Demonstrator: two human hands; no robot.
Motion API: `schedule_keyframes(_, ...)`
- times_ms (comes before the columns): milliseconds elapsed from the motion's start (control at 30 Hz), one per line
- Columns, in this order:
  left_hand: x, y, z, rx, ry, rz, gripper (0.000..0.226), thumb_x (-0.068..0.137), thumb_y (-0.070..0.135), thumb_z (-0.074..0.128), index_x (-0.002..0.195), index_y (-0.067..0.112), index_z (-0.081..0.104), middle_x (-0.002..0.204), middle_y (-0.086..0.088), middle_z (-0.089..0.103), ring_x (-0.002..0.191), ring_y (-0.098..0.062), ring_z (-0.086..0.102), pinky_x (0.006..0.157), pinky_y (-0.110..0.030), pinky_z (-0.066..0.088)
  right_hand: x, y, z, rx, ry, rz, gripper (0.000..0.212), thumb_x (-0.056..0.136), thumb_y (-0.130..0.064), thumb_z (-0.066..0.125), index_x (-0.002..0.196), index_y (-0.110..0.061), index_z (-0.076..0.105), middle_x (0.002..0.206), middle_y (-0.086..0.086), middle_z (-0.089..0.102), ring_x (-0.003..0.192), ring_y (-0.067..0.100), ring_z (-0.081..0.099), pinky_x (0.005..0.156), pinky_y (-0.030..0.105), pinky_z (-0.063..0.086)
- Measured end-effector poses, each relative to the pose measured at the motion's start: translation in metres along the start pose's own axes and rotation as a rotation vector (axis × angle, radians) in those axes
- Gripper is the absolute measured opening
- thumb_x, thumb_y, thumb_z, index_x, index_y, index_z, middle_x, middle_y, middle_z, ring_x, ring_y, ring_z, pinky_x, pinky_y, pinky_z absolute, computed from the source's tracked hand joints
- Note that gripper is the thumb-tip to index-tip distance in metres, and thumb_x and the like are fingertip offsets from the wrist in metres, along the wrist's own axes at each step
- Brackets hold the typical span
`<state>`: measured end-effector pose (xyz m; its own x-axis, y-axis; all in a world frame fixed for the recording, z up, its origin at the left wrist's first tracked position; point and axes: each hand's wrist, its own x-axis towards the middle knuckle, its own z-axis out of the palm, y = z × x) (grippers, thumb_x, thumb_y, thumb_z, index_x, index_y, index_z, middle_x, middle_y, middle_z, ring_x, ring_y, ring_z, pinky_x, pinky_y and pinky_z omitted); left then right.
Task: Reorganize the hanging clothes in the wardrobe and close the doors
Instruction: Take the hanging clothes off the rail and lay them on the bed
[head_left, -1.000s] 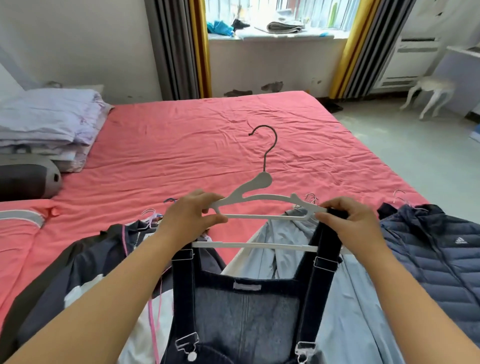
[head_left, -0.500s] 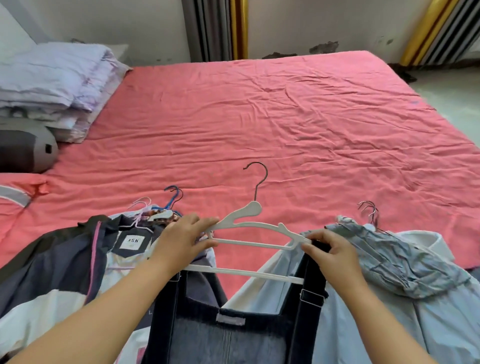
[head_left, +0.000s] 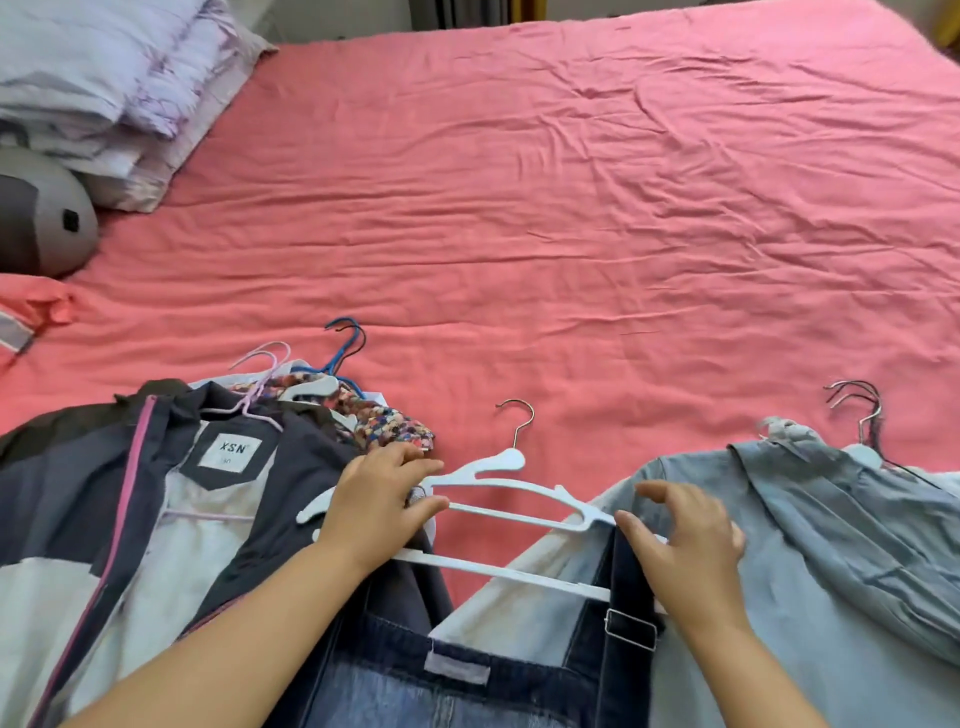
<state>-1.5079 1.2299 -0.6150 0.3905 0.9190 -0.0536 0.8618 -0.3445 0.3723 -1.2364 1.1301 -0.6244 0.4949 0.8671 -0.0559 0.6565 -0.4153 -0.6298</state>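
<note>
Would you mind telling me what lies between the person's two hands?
In the head view, the white hanger's bars span from left hand to right hand, over pink bedsheet.

Hanger (head_left: 511, 499) lies on bed (head_left: 571, 234) at near edge, centre, hook pointing away. Overalls (head_left: 467, 670) hang from it toward camera. Jacket (head_left: 156, 519) left of hanger, more hangers (head_left: 311, 374) at its far end. Shirt (head_left: 831, 545) right of hanger. Left hand (head_left: 376, 506) on hanger's left arm; right hand (head_left: 685, 540) over overalls strap (head_left: 621, 587). Folded bedding (head_left: 119, 78) far left, cushion (head_left: 41, 218) in front of it.
</note>
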Motion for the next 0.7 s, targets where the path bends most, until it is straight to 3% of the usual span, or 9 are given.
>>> schedule_keyframes(100, -0.013, 0.011, -0.009, -0.090, -0.061, -0.111, 0.034, 0.083, 0.044, 0.063, 0.112, 0.028, 0.067, 0.108, 0.011, 0.060, 0.100, -0.011, 0.058, 0.082, -0.028, 0.045, -0.011, -0.005, -0.003, 0.035, -0.004, -0.038, 0.026, 0.070, -0.017, 0.081, 0.093, -0.019, 0.069, 0.087, -0.014, 0.058, 0.095, 0.024, 0.055, 0.084, 0.035, 0.030)
schedule_keyframes(233, -0.040, 0.024, -0.031, -0.146, -0.137, -0.176, 0.022, 0.086, 0.038, 0.063, 0.107, 0.034, 0.067, 0.097, 0.016, 0.064, 0.092, -0.005, 0.058, 0.082, -0.030, 0.047, -0.035, -0.020, -0.011, 0.093, -0.066, -0.093, 0.024, 0.069, -0.015, 0.082, 0.089, -0.020, 0.068, 0.078, -0.013, 0.061, 0.083, 0.023, 0.057, 0.080, 0.042, 0.043)
schedule_keyframes(367, -0.072, 0.042, -0.062, -0.216, -0.146, -0.218, 0.026, 0.081, 0.046, 0.060, 0.103, 0.035, 0.067, 0.091, 0.018, 0.064, 0.086, 0.001, 0.059, 0.081, -0.030, 0.049, -0.061, -0.037, -0.022, 0.152, -0.114, -0.104, 0.022, 0.070, -0.016, 0.081, 0.088, -0.020, 0.067, 0.079, -0.016, 0.060, 0.081, 0.018, 0.056, 0.078, 0.040, 0.045)
schedule_keyframes(500, -0.110, 0.066, -0.096, -0.311, -0.091, -0.259, 0.023, 0.084, 0.032, 0.067, 0.107, 0.033, 0.068, 0.091, 0.016, 0.066, 0.085, 0.000, 0.061, 0.081, -0.024, 0.048, -0.094, -0.058, -0.037, 0.269, -0.231, -0.087, 0.023, 0.076, -0.020, 0.076, 0.087, -0.032, 0.061, 0.081, -0.014, 0.063, 0.084, 0.015, 0.059, 0.075, 0.035, 0.050)
schedule_keyframes(700, -0.205, 0.073, -0.151, -0.314, -0.086, -0.385, 0.022, 0.086, 0.036, 0.062, 0.109, 0.036, 0.065, 0.095, 0.020, 0.064, 0.088, 0.004, 0.057, 0.079, -0.015, 0.045, -0.165, -0.112, -0.064, 0.357, -0.446, -0.089, 0.012, 0.081, -0.025, 0.070, 0.079, -0.034, 0.062, 0.064, -0.007, 0.060, 0.065, 0.007, 0.054, 0.066, 0.029, 0.045)
